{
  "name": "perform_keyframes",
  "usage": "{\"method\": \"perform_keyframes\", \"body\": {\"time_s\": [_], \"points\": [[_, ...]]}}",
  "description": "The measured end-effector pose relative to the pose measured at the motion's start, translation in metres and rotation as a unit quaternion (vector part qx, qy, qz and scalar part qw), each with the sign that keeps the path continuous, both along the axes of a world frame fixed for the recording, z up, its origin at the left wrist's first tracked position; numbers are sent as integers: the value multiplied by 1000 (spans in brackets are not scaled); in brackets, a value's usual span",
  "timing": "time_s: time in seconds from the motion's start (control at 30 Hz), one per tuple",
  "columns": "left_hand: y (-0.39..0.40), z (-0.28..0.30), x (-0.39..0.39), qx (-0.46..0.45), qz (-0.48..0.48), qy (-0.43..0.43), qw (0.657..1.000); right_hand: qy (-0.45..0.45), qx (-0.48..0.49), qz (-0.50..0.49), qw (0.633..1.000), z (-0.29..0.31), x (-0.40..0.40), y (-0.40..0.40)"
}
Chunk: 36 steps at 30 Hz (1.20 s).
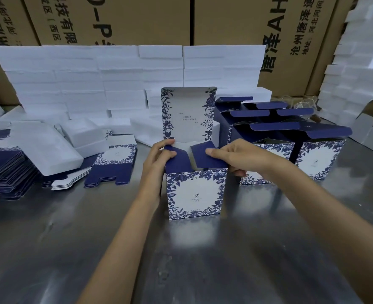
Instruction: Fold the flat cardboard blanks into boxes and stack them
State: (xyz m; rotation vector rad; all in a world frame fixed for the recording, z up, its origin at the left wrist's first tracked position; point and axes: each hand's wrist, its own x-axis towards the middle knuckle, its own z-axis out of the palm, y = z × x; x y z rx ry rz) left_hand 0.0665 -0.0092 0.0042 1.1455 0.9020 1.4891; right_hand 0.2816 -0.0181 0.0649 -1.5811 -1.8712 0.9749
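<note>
1. At the middle of the steel surface (203,260), the blue floral box (195,194) is standing upright, its tall lid flap (187,115) rising at the back and its 2 navy side flaps (176,163) folding inward.
2. The left hand (157,161) is gripping the left flap with thumb and curled fingers; the right hand (231,159) is pinching the right flap, so both grips are closing on card, not hanging wide.
3. Uneven pressing is risking a crooked crease: 1 flap looks lower than the other, and the lid may then jam when tucking.
4. Pushing down hard is risking a buckled front wall, since the thin card probably has little stiffness while the top is open.
5. The box is sitting just beside the finished boxes (290,150) on the right; a right-arm swing could be knocking their open flaps.
6. The flat blanks (3,167) are lying well apart on the left, near loose foam pieces (47,148) that could slide onto them.
</note>
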Motion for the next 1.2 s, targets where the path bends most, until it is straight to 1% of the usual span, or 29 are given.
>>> {"method": "perform_keyframes", "body": {"time_s": [0.1, 0.23, 0.4, 0.53, 0.57, 0.63, 0.67, 0.7, 0.8, 0.87, 0.93, 1.0, 1.1, 1.2], "points": [[2, -1, -2, 4, -3, 9, 1000, 11, 22, -11, 1000, -2, -2, 3], [4, -3, -4, 9, -10, 17, 1000, 31, 0, -12, 999, 1, 0, 11], [5, -2, -7, 7, -30, 23, 999, 40, 41, -27, 998, -5, -5, 16], [4, -1, -10, -4, -52, 2, 999, 44, 11, -22, 999, 1, -5, 20], [3, -1, -10, -2, -55, -1, 998, 37, 7, -32, 999, 3, -5, 20], [2, -1, -9, 11, -53, -9, 999, 29, 33, -68, 997, 2, -5, 20], [1, -1, -9, 18, -48, -19, 998, 43, 50, -87, 994, 0, -5, 20], [1, 0, -8, 23, -43, -34, 998, 80, 55, -97, 991, -2, -4, 21], [0, 2, -6, 27, -44, -76, 996, 240, 5, -74, 968, -7, -3, 21], [0, 5, -6, 19, -41, -93, 995, 306, -22, -50, 950, -8, -1, 21], [-1, 7, -7, 10, -37, -99, 994, 336, -26, -33, 941, -9, -2, 20], [-1, 7, -9, 17, -44, -79, 996, 359, -22, -30, 933, -9, -3, 20], [0, 7, -10, 34, -48, -61, 996, 372, 3, -37, 927, -7, -3, 16], [-2, 11, -8, 25, -28, -30, 999, 373, 25, -53, 926, -8, -2, 14]]}}
